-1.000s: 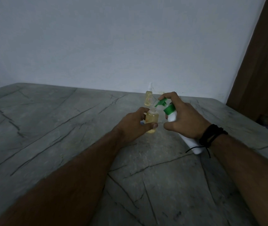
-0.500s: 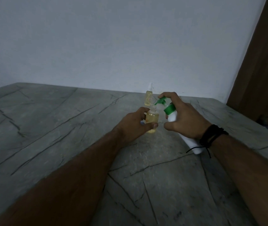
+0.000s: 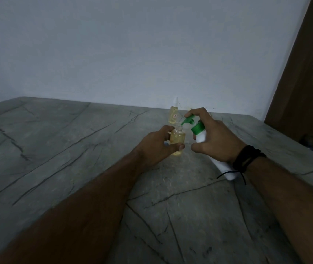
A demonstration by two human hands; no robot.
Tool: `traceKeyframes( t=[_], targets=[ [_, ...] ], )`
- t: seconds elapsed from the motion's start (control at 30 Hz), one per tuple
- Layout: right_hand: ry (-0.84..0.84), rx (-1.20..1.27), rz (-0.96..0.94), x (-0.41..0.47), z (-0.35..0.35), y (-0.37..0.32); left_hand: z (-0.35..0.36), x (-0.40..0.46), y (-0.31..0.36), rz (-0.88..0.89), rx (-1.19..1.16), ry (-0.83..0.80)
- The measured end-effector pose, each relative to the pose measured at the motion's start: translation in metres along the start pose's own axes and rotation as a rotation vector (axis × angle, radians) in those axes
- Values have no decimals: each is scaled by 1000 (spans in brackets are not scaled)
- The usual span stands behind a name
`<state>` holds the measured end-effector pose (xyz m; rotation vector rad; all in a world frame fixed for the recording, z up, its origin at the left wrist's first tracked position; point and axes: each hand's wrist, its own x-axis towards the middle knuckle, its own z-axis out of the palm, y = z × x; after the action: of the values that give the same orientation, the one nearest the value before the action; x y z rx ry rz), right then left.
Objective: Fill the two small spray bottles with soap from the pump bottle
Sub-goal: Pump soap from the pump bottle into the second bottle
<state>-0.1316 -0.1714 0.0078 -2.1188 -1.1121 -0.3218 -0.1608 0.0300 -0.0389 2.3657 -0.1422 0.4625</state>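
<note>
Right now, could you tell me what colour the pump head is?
Green, on the pump bottle; head view shows it best.

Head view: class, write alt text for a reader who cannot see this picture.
A person's right hand tilts a white pump bottle, its green spout over the open neck of a small bottle of yellow liquid held by the left hand. A second small bottle stands behind on the grey table.

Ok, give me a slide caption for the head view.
Left hand steadies open small bottle while right hand aims pump bottle nozzle at its mouth.
</note>
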Motion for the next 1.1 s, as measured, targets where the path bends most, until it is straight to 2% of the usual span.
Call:
traceKeyframes(
  t=[1.1],
  targets=[
    [6,-16,-1,0,0,-1,0,-1,-3,23,22,22]
  ],
)
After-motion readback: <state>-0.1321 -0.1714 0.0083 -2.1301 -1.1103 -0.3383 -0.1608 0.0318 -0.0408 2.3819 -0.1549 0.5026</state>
